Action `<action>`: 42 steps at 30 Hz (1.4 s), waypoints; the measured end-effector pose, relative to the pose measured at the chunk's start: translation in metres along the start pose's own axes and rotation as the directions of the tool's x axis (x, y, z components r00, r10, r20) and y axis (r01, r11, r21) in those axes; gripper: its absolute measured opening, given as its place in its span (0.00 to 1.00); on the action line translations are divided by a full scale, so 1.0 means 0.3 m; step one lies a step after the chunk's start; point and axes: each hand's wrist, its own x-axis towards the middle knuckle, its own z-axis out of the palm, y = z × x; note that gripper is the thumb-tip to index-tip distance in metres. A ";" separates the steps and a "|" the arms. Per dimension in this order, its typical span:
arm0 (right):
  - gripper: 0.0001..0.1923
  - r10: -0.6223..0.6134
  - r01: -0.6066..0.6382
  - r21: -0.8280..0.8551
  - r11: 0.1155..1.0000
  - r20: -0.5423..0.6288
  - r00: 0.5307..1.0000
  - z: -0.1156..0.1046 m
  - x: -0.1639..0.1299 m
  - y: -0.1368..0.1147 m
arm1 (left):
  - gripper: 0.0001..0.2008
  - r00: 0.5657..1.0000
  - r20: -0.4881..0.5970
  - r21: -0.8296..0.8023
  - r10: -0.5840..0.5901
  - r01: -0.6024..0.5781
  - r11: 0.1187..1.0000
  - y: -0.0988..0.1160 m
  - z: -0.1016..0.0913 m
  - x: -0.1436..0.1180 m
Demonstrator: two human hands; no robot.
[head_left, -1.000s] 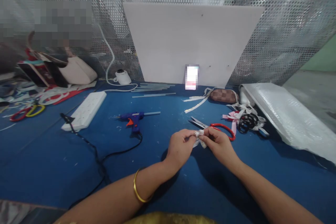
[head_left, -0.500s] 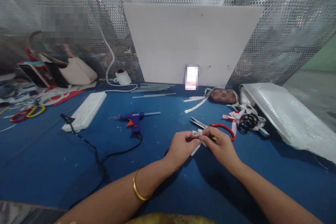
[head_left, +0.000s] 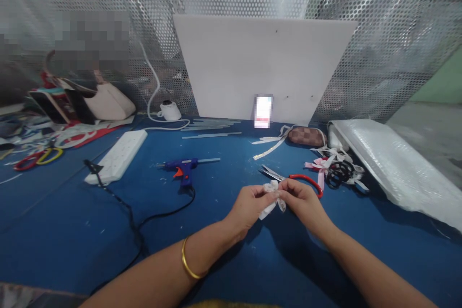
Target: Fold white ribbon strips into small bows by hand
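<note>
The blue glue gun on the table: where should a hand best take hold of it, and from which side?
Probably the handle of the blue glue gun, which points toward the person, taken from the near side. The gun lies flat, nozzle to the left, a glue stick jutting right; its black cord trails from the handle's end, so grip above it.

Blue-topped work table (head_left: 72, 231). Perforated silver metal screen (head_left: 390, 33) walls it at back and sides. Large flat white board (head_left: 263, 62) leans upright against the screen. Pale green wall (head_left: 443, 84) far right. Even, diffuse light.

Ribbon (head_left: 271, 198) tails now below fingers.
</note>
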 end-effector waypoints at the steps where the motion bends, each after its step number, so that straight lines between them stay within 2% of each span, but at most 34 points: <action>1: 0.10 0.037 -0.037 0.053 0.998 0.009 0.999 0.001 0.000 -0.003 | 0.19 1.000 -0.011 0.003 0.004 -0.004 1.000 -0.001 0.000 0.001; 7: 0.13 0.180 -0.200 0.289 0.936 0.097 0.979 0.002 -0.005 -0.016 | 0.16 0.999 -0.006 0.032 0.046 -0.046 0.998 0.001 0.001 0.005; 12: 0.12 0.205 -0.236 0.308 0.922 0.128 0.970 -0.004 -0.007 -0.019 | 0.13 0.999 0.007 0.014 0.049 -0.049 0.999 0.001 0.003 0.005; 18: 0.08 0.133 -0.152 0.180 0.972 0.115 0.984 0.007 -0.018 -0.014 | 0.12 0.998 0.017 -0.011 0.054 -0.054 0.998 -0.014 0.003 -0.004; 21: 0.06 -0.026 0.028 -0.087 0.996 0.017 1.000 0.022 -0.029 -0.010 | 0.13 0.997 -0.011 0.013 0.070 -0.070 0.997 -0.033 -0.006 0.003; 23: 0.06 -0.161 0.144 -0.285 0.948 -0.034 0.986 0.028 -0.034 -0.007 | 0.13 0.994 -0.037 0.084 0.101 -0.098 0.992 -0.044 -0.011 0.011; 25: 0.06 -0.211 0.175 -0.370 0.912 -0.058 0.976 0.030 -0.035 -0.004 | 0.14 0.993 -0.052 0.141 0.107 -0.099 0.985 -0.049 -0.011 0.017; 28: 0.06 -0.135 0.112 -0.312 0.944 -0.056 0.989 0.026 -0.028 -0.001 | 0.14 0.997 -0.028 0.144 0.066 -0.061 0.988 -0.047 -0.003 0.017; 31: 0.06 -0.070 0.069 -0.162 0.984 0.002 0.998 0.024 -0.018 -0.002 | 0.13 0.997 -0.009 0.133 0.076 -0.074 0.988 -0.039 0.004 0.014; 34: 0.07 -0.042 0.040 0.034 0.999 0.073 0.996 0.027 -0.013 -0.006 | 0.12 0.990 -0.054 0.113 0.128 -0.121 0.986 -0.028 0.003 0.015; 36: 0.08 -0.050 0.039 0.095 0.995 0.117 0.992 0.029 -0.012 -0.007 | 0.11 0.986 -0.079 0.115 0.146 -0.137 0.984 -0.022 0.000 0.014; 38: 0.07 -0.077 0.074 0.036 0.997 0.106 0.991 0.028 -0.014 -0.005 | 0.12 0.987 -0.083 0.125 0.134 -0.123 0.984 -0.019 -0.001 0.012; 42: 0.08 -0.183 0.174 -0.259 0.950 -0.009 0.983 0.013 -0.021 -0.001 | 0.14 0.993 -0.065 0.144 0.095 -0.085 0.986 -0.020 -0.001 0.011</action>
